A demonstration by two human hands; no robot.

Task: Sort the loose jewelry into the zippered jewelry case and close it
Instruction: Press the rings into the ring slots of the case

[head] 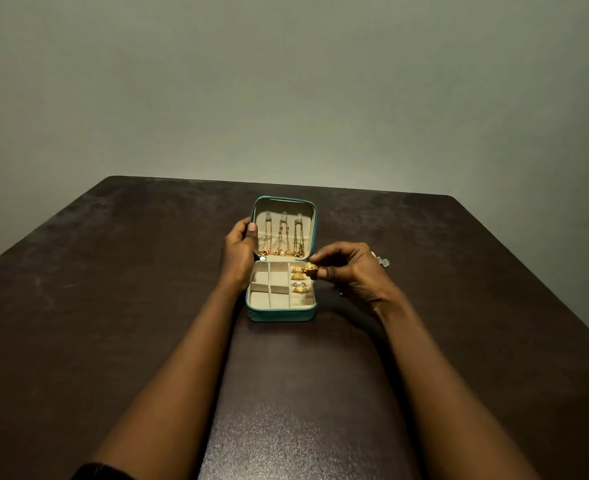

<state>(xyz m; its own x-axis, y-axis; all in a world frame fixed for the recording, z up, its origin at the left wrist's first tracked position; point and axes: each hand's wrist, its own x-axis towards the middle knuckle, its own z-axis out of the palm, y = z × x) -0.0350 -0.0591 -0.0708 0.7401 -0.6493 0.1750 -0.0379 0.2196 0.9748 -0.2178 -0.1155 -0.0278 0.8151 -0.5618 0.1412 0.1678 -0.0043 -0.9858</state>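
Pinching a gold ring [309, 267] in the right hand [350, 271], just over the ring row along the case's [281, 315] right edge; left hand [238, 251] grips the lid.

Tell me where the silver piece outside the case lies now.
In the head view, the silver piece lies on the table, right of the open jewelry case, just behind the right hand.

Dark brown rectangular table [113, 306], rounded far corners, mottled matte top. Teal zippered jewelry case [279, 315] sits on it near the middle, open, with its lid raised on the far side. Small silver sparkly jewelry piece [384, 261] lies loose on the tabletop, right of the case and apart from it.
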